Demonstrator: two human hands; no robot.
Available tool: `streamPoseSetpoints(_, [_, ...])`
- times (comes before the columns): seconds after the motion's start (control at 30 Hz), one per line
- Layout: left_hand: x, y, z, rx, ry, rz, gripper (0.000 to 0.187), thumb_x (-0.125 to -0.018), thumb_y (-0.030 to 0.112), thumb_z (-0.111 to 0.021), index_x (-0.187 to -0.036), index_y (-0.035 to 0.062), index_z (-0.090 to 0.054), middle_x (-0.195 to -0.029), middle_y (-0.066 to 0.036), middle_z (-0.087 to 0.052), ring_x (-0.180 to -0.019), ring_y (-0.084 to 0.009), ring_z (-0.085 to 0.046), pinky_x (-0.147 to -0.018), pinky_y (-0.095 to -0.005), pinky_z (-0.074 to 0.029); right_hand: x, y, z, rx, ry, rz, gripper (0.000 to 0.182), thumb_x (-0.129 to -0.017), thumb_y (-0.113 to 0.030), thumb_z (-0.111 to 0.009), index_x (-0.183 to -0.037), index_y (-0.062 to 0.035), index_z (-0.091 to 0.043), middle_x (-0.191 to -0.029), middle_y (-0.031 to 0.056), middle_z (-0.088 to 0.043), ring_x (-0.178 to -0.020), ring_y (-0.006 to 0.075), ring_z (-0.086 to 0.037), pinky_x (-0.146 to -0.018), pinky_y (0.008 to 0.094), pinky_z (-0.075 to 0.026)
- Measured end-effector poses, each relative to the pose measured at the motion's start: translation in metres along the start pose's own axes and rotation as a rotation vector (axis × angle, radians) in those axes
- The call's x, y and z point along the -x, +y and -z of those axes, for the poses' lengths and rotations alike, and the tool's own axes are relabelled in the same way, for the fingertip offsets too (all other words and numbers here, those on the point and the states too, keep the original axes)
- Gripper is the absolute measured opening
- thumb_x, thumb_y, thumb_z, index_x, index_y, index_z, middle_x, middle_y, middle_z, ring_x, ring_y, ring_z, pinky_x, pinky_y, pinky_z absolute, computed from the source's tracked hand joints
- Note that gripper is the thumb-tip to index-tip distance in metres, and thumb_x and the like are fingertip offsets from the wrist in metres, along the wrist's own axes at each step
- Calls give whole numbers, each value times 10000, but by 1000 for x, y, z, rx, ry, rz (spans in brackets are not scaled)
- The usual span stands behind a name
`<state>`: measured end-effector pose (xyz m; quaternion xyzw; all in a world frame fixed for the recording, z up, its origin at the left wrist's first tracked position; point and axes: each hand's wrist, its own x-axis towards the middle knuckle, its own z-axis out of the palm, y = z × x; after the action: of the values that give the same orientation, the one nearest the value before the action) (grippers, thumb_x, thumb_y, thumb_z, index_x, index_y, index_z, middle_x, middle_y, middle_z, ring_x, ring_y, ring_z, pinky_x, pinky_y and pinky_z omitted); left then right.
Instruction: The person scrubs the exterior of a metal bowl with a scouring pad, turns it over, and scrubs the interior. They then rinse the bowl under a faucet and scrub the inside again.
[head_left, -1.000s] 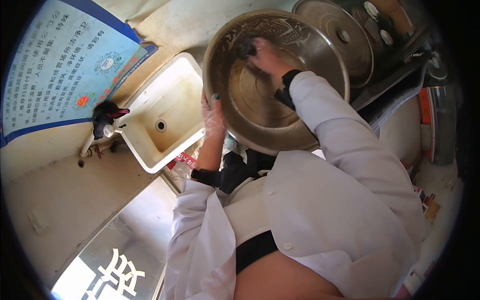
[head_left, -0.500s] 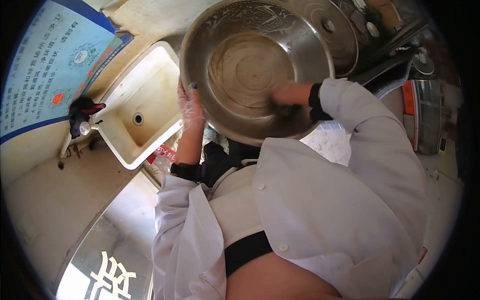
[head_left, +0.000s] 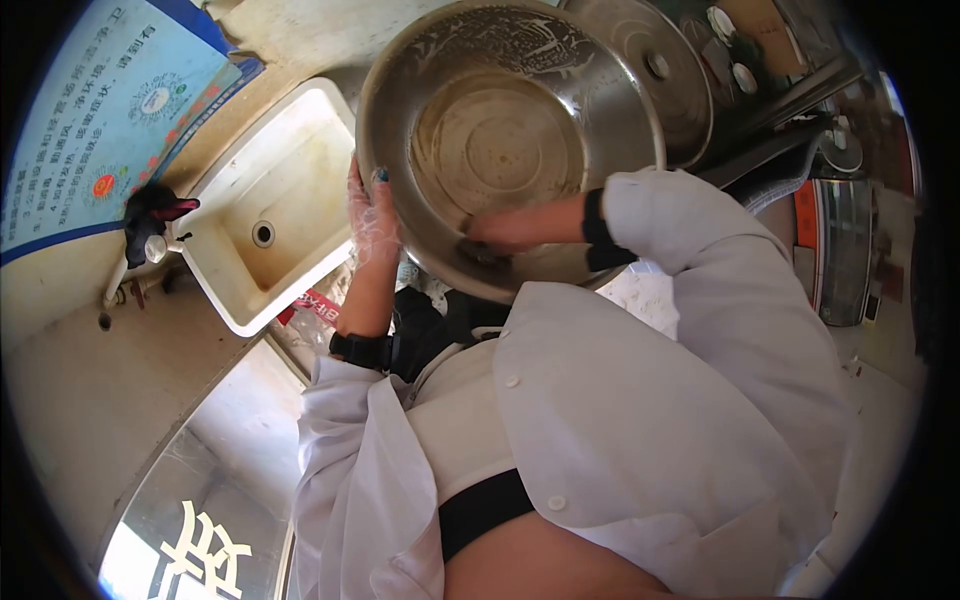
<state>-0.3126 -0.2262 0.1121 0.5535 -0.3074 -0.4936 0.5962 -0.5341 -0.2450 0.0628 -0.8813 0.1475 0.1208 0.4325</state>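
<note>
A large round stainless-steel basin [head_left: 500,135] is tilted toward me, with whitish suds streaking its upper inner wall and a brownish film on its bottom. My left hand [head_left: 374,215], in a thin clear plastic glove, grips the basin's left rim, thumb on the inside edge. Inside the basin, my right hand [head_left: 515,228] is blurred by motion near the lower wall. Under its fingers is a dark scouring pad [head_left: 484,253], pressed against the metal; its exact shape is smeared.
Left of the basin stands a stained white sink [head_left: 262,285] with a drain. A tap with dark cloth [head_left: 150,215] sits at its left edge. A round metal lid [head_left: 625,35] lies behind the basin. A blue poster [head_left: 110,110] hangs at upper left.
My right hand and the scouring pad have swept left and downward along the basin's inside. My left hand keeps its hold on the rim. The whole view has shifted slightly.
</note>
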Motion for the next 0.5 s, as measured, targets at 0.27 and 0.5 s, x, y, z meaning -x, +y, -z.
streamPoseSetpoints(0.27, [1, -5, 3, -28, 31, 0, 502, -814, 164, -462, -1250, -1, -275, -1154, -134, -433, -1035, -196, -425, -873, -279, -339, -83, 26, 91, 365, 291, -431, 204, -695, -105, -514, -884, -32, -541, -868, 167, -559, -837, 309, -548, -696, 362, -458])
streamPoseSetpoints(0.5, [1, 3, -2, 76, -25, 14, 507, -819, 185, -475, -1249, 5, -276, -1137, -119, -451, -1009, -179, -443, -866, -278, -354, 45, 144, 138, 187, 568, -1094, 149, -715, -152, -540, -785, -40, -609, -882, 203, -552, -850, 297, -551, -721, 370, -444])
